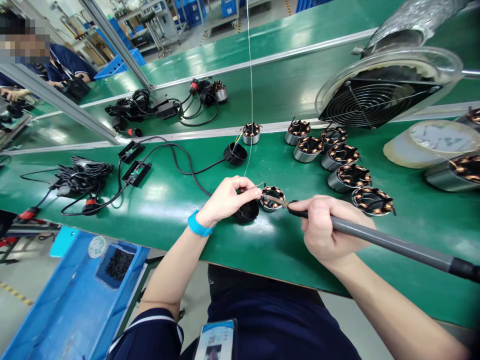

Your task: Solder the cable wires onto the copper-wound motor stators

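Observation:
My right hand (324,227) is closed round the grey handle of a soldering iron (390,245), its tip touching a small motor stator (272,197) with copper windings on the green bench. My left hand (227,200) pinches a thin solder wire (250,90) that hangs from above, holding its end at the stator. A black round cap (246,212) lies under the left fingers, beside the stator. A blue band is on my left wrist.
Several more stators (339,165) stand in rows to the right, behind them a fume-extraction fan (378,97). Black cables and connectors (86,177) lie at the left. A blue bin (75,300) sits below the bench edge. Another person (56,65) works at far left.

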A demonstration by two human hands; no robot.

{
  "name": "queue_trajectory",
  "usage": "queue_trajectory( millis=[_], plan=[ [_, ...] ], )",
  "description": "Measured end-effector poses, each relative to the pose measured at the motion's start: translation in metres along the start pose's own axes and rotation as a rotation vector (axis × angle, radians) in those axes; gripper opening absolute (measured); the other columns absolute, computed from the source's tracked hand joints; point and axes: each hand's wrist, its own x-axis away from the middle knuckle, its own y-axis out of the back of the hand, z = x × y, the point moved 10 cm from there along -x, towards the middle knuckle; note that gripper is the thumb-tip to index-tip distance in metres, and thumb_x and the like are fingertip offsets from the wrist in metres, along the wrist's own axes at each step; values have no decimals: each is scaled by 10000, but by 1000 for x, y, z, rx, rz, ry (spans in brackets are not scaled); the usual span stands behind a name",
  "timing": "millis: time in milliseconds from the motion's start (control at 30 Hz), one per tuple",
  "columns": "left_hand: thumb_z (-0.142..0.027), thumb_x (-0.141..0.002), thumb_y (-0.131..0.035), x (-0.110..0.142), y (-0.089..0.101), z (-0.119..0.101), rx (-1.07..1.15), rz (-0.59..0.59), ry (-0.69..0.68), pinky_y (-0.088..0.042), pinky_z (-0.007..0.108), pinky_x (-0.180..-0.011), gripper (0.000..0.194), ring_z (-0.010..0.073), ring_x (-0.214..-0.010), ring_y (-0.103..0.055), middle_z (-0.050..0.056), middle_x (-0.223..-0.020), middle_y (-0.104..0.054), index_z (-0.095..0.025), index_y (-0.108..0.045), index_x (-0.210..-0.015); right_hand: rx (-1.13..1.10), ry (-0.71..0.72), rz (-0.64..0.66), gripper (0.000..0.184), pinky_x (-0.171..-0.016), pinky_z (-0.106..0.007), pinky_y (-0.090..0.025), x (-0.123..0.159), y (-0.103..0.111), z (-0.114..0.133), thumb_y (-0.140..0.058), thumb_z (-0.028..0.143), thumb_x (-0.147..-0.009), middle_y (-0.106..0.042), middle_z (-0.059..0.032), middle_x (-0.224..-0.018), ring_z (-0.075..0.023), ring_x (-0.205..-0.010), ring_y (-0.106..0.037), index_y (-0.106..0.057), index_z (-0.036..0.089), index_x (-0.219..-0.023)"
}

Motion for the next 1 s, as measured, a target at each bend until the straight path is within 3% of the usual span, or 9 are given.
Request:
queue_trajectory(
  millis=[467, 633, 800, 1000],
  plan=[
    [-408, -872, -697, 0, 1, -1, -27, -19, -19, -412, 304, -809, 285, 165, -841, -569, 31, -824, -697, -168, -674, -720, -18, -27, 12, 305, -535, -271, -514, -1, -2, -1, -528, 204, -1007, -672, 32, -615, -123, -514, -623, -706, 222, -760],
    [-407, -872, -702, 0, 2, -1, -17, -25, -27, -415, 301, -802, 284, 159, -825, -567, 24, -814, -690, -167, -674, -723, -59, -148, 28, 302, -560, -295, -534, 3, -4, -16, -543, 252, -1016, -624, 23, -567, -144, -496, -616, -753, 235, -799],
    [-408, -875, -707, 0, 1, 1, -8, -13, -27, -408, 300, -798, 273, 160, -831, -573, 22, -821, -695, -171, -685, -741, -84, -247, -43, 310, -493, -307, -472, 7, 2, -26, -539, 283, -1018, -603, 14, -556, -143, -457, -566, -767, 219, -819],
    [-407, -872, -711, 0, 2, 1, 1, -18, -12, -408, 297, -791, 275, 155, -821, -567, 23, -820, -695, -167, -683, -739, -103, -263, -114, 337, -478, -287, -443, 5, 7, -25, -535, 299, -1012, -563, 25, -517, -119, -426, -517, -767, 197, -790]
  ],
)
